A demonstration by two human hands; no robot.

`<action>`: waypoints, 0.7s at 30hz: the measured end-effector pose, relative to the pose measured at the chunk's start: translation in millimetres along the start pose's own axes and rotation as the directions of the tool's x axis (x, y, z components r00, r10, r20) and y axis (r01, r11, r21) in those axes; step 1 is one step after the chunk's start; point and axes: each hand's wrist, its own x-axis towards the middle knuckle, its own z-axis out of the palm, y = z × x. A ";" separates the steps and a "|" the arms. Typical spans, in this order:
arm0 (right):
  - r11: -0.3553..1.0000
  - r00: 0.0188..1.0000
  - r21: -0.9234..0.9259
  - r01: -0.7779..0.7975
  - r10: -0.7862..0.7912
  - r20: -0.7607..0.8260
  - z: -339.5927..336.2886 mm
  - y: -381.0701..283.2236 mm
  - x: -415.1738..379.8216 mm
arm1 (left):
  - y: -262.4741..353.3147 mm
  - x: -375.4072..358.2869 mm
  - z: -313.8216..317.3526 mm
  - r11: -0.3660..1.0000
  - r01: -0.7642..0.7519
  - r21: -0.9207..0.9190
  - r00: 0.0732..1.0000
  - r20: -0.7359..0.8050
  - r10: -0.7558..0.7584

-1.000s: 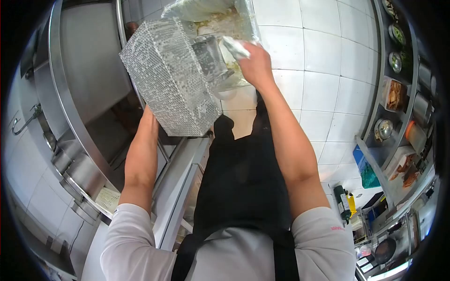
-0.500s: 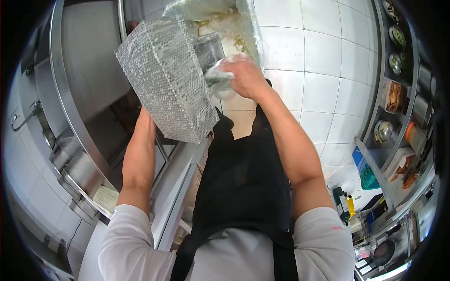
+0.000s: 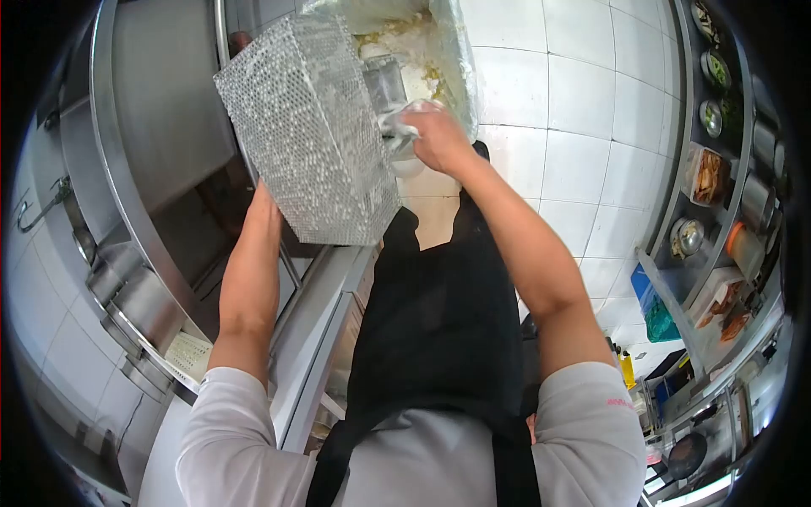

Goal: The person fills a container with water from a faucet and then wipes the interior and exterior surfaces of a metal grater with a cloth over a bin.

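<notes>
A perforated metal basket (image 3: 296, 135) with square sides is held tilted in front of me, its outer faces toward me. My left hand (image 3: 265, 199) carries it from the left; the fingers are hidden behind the metal. At the basket's right edge my right hand (image 3: 441, 139) is closed around a crumpled whitish thing (image 3: 407, 118), cloth or plastic, which I cannot tell apart. Just beyond both hands stands a bin (image 3: 460, 59) lined with clear plastic. Pale and yellowish scraps (image 3: 397, 38) lie in it, beside a grey rectangular piece (image 3: 384, 80).
A steel sink unit (image 3: 169, 93) runs along the left, with metal pots (image 3: 148, 300) and a cream perforated basket (image 3: 187, 355) nearer me. White floor tiles (image 3: 583, 110) spread to the right. Along the right edge, a steel counter (image 3: 688, 228) carries bowls and food containers (image 3: 708, 173).
The metal basket has shifted slightly right and tipped a little upward. My right hand, with the crumpled whitish thing, has moved slightly along its right edge.
</notes>
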 end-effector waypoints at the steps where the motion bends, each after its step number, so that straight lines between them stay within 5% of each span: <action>1: 0.991 0.989 0.082 -0.110 0.117 -0.091 1.7 -5.6 -6.0 | 0.6 1.4 1.3 1.000 -0.004 -0.005 1.000 0.005 0.004; 4: 0.864 0.853 0.357 -0.354 0.455 -0.255 5.4 -16.4 -30.7 | -8.8 -6.4 5.6 0.999 0.002 -0.041 1.000 -0.014 -0.003; 8: 0.913 0.900 0.340 -0.225 0.329 -0.287 35.2 -57.0 -60.6 | -14.9 -9.9 11.7 0.997 -0.004 -0.073 0.999 -0.033 0.002; 16: 0.777 0.716 0.469 -0.419 0.601 -0.356 29.1 -34.4 -66.4 | -25.2 -0.7 34.0 0.990 -0.035 -0.139 0.997 -0.069 0.025; 19: 0.881 0.711 0.149 -0.448 0.452 -0.539 28.1 -61.3 -71.1 | -27.1 -0.1 41.4 0.987 -0.056 -0.148 0.995 -0.088 0.043; 21: 0.909 0.741 0.105 -0.404 0.393 -0.545 29.4 -58.2 -67.7 | -29.0 -1.0 44.7 0.987 -0.062 -0.145 0.994 -0.096 0.048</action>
